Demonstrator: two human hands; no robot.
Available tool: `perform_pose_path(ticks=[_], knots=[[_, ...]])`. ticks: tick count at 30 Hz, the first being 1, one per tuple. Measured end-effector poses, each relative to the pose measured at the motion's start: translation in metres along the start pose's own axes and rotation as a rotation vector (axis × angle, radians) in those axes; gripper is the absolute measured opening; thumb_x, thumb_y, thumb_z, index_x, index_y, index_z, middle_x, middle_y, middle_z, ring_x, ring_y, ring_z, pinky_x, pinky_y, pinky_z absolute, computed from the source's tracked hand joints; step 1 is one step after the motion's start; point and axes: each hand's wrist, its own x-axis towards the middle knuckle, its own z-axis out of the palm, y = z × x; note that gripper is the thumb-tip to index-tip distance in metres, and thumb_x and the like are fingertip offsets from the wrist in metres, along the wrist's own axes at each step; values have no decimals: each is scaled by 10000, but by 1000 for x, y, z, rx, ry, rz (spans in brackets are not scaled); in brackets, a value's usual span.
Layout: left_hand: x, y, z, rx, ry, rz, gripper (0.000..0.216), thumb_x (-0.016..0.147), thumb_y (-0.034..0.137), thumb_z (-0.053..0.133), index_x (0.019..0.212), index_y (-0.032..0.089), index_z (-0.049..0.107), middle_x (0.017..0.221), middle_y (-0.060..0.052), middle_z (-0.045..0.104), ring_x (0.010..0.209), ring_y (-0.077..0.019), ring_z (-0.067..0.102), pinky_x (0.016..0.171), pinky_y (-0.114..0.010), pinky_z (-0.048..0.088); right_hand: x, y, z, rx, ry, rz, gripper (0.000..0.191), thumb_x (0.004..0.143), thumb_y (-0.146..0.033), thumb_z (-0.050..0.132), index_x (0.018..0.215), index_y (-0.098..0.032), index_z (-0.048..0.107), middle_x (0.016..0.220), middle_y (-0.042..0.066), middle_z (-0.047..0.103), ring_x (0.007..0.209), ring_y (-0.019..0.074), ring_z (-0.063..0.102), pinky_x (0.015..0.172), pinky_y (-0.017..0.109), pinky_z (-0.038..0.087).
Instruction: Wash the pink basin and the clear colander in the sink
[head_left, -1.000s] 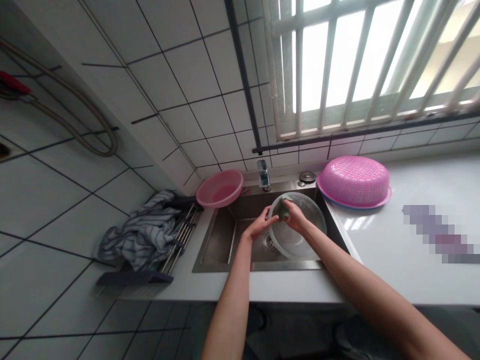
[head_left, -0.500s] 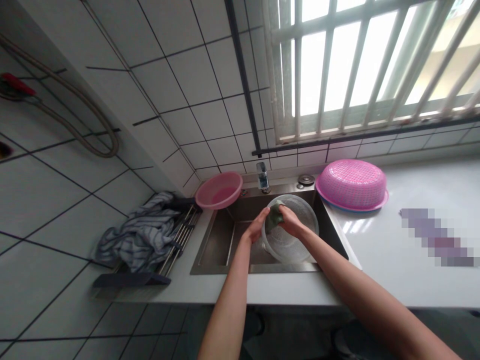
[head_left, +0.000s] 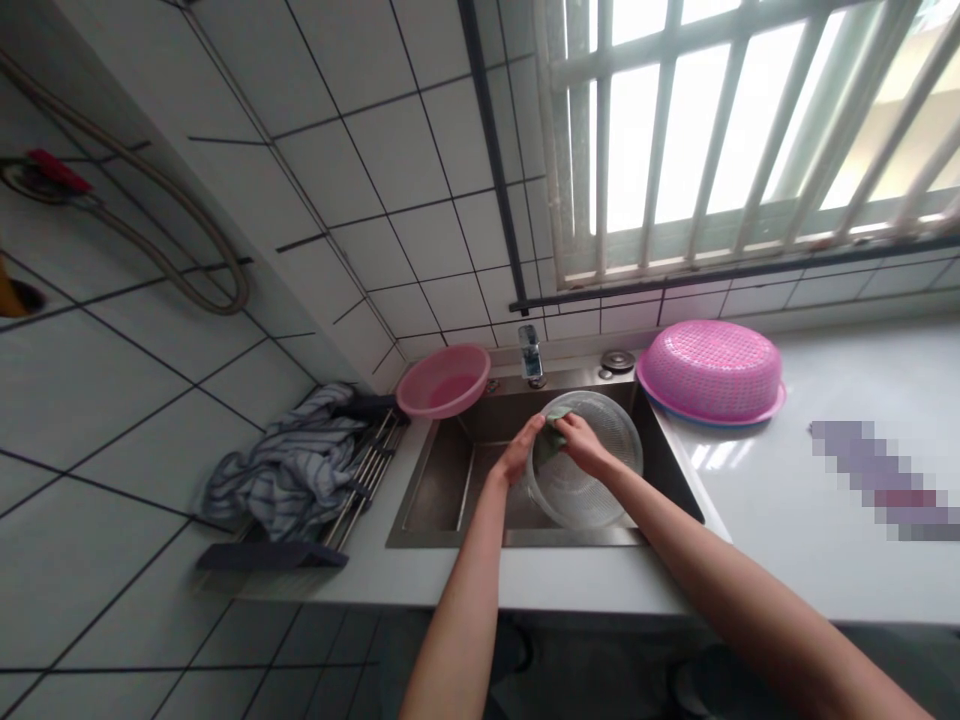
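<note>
A clear round bowl is tilted over the steel sink. My left hand grips the bowl's left rim. My right hand is closed on a greenish scrub cloth, which it presses against the bowl's upper left rim. Both forearms reach in from the bottom of the view.
A pink basin sits at the sink's back left corner, beside the tap. An upturned pink perforated basket lies on the white counter to the right. A striped cloth lies on a drying rack at left.
The bowl and both hands have shifted slightly within the sink, and the cloth has moved along the upper left rim. The view has drifted a little.
</note>
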Motion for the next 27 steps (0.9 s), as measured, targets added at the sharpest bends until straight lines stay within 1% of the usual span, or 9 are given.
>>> perform_pose_path(ticks=[3, 8, 10, 12, 15, 19, 21, 25, 27], knots=[[-3, 0, 3, 83, 7, -11, 717, 885, 708, 669, 1423, 234, 651, 1356, -111, 716, 1222, -316, 649, 1004, -430, 535, 9, -1, -8, 27, 153, -39, 354, 768, -500, 670, 959, -204, 640, 915, 38, 687, 808, 187, 587, 685, 276, 464], [-3, 4, 2, 154, 45, 120, 740, 871, 742, 648, 1374, 200, 681, 1331, -119, 726, 1288, -302, 622, 1107, -423, 480, -8, 8, 4, -121, -343, -58, 266, 776, -417, 711, 903, -184, 690, 902, 38, 697, 809, 183, 584, 765, 296, 475], [-1, 5, 0, 154, 78, 98, 770, 862, 775, 623, 1341, 177, 697, 1268, -129, 749, 1260, -309, 641, 1130, -451, 464, -13, 9, 9, -168, -439, -36, 235, 767, -393, 712, 870, -182, 694, 872, 33, 687, 786, 179, 571, 754, 295, 469], [-1, 4, 0, 174, 71, 114, 761, 876, 762, 620, 1348, 170, 696, 1283, -133, 743, 1303, -320, 618, 1178, -468, 422, -11, 8, 8, -157, -361, -48, 237, 785, -412, 681, 868, -189, 683, 868, 32, 683, 786, 184, 567, 751, 297, 469], [-3, 4, 2, 196, 5, 166, 715, 913, 710, 623, 1411, 199, 667, 1402, -126, 693, 1410, -335, 536, 1241, -474, 349, 3, 1, -5, -113, -41, -107, 275, 808, -463, 627, 887, -201, 654, 896, 43, 689, 820, 202, 578, 771, 306, 474], [-7, 3, 5, 179, -24, 95, 692, 934, 700, 599, 1482, 278, 607, 1494, -107, 634, 1380, -357, 556, 1170, -531, 430, 16, 0, -21, -198, 276, -166, 304, 794, -486, 617, 899, -202, 649, 937, 66, 699, 880, 231, 595, 804, 323, 476], [-8, 3, 6, 165, -22, 91, 674, 917, 681, 642, 1466, 292, 620, 1497, -100, 631, 1366, -354, 567, 1152, -530, 451, 13, 5, -19, -252, 141, -173, 281, 804, -463, 626, 902, -202, 664, 927, 58, 703, 881, 229, 601, 813, 327, 479], [-6, 4, 6, 115, 14, 152, 624, 870, 643, 730, 1358, 255, 704, 1458, -101, 660, 1415, -338, 530, 1235, -494, 367, 0, 21, -5, -330, -338, -90, 189, 792, -359, 671, 863, -187, 699, 882, 42, 714, 820, 208, 604, 790, 321, 483], [-5, 5, 6, 112, 9, 162, 607, 843, 634, 767, 1302, 239, 735, 1435, -112, 674, 1421, -341, 526, 1261, -484, 329, -2, 24, -2, -360, -429, -44, 160, 776, -323, 691, 847, -181, 706, 873, 44, 716, 803, 207, 607, 778, 320, 488]])
